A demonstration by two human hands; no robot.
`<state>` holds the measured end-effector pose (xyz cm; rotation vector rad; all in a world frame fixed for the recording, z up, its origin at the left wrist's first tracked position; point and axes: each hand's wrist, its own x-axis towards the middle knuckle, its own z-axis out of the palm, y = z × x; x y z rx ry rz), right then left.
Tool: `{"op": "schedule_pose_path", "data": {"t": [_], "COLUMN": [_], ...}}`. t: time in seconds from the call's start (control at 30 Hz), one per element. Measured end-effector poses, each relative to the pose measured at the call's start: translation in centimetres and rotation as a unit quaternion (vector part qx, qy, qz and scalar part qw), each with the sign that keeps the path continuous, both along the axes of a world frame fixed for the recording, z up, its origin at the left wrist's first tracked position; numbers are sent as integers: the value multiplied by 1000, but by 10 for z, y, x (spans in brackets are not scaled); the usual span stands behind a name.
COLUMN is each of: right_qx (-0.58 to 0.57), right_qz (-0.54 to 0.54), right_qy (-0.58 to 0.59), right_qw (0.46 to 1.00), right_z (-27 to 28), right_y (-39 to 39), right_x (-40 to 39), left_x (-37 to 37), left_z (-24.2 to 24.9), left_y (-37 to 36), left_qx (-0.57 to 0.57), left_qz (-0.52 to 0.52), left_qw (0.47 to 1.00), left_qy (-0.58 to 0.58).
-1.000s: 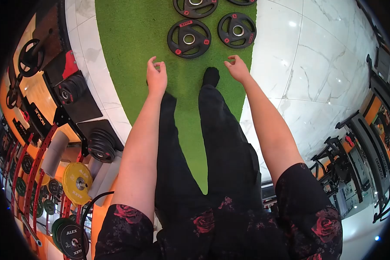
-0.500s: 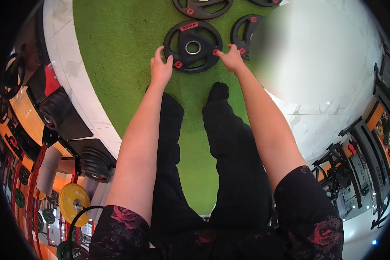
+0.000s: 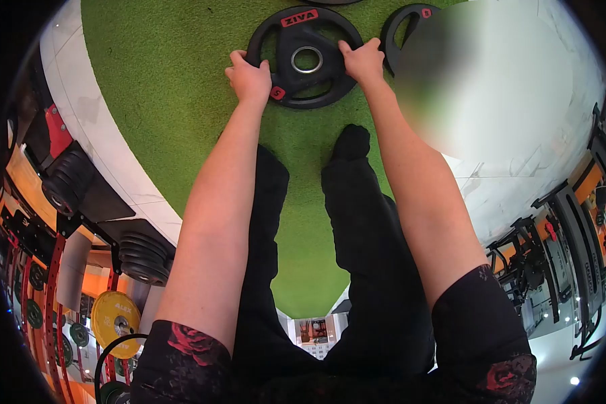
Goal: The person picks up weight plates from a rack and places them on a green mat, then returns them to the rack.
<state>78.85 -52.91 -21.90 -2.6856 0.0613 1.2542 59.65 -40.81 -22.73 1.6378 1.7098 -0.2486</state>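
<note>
A black weight plate (image 3: 305, 34) with red labels lies flat on the green turf strip (image 3: 175, 101) just ahead of my feet. My left hand (image 3: 249, 75) grips its left rim, fingers curled into a handle slot. On the right rim, my right hand (image 3: 362, 60) is closed the same way. Both arms reach straight down to it.
A second black plate (image 3: 400, 30) lies to the right, partly behind a blurred patch. White marble floor (image 3: 518, 168) flanks the turf. A rack with stacked black plates (image 3: 145, 259) and a yellow plate (image 3: 116, 314) stands at left; machines (image 3: 565, 229) at right.
I have bent lower toward the plate. Both hands went from hanging open above it, to touching its edges, to closing on its left and right rims.
</note>
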Motion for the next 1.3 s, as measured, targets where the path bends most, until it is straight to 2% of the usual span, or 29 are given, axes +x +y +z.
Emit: {"op": "schedule_pose_path", "data": {"t": [0.07, 0.23, 0.43, 0.53, 0.67, 0.83, 0.87, 0.9, 0.97, 1.07, 1.3], "right_qx": [1, 14, 54, 110, 144, 152, 154, 160, 175, 189, 201], "right_qz": [22, 104, 132, 164, 186, 176, 189, 196, 292, 322, 368], "right_qy": [-13, -73, -68, -51, -51, 6, 0, 1, -32, -8, 4], "right_qw": [1000, 992, 987, 979, 970, 973, 970, 968, 940, 928, 908], "right_z": [-10, 10, 35, 69, 138, 270, 262, 282, 317, 352, 400], "right_y": [-5, -6, -25, -40, -50, -28, -38, -36, -29, -19, 15], "right_x": [3, -8, -19, -25, -37, -51, -55, -61, -68, -83, -149], "left_x": [-1, 2, -22, -35, -56, -88, -94, -102, -118, -146, -227], "left_z": [-5, -2, 24, 65, 149, 253, 273, 293, 328, 364, 402], "left_y": [3, 3, 0, 3, -3, -12, -13, -18, -22, -27, -31], "left_qx": [-6, -27, -36, -37, -35, -26, -28, -35, -34, -7, 4], "left_qz": [-5, 7, -43, -51, -35, 10, 12, 12, 46, 77, 148], "left_qw": [1000, 999, 998, 998, 998, 998, 998, 998, 997, 995, 984], "left_qy": [7, 24, 13, -2, -41, -60, -53, -46, -53, -64, -95]}}
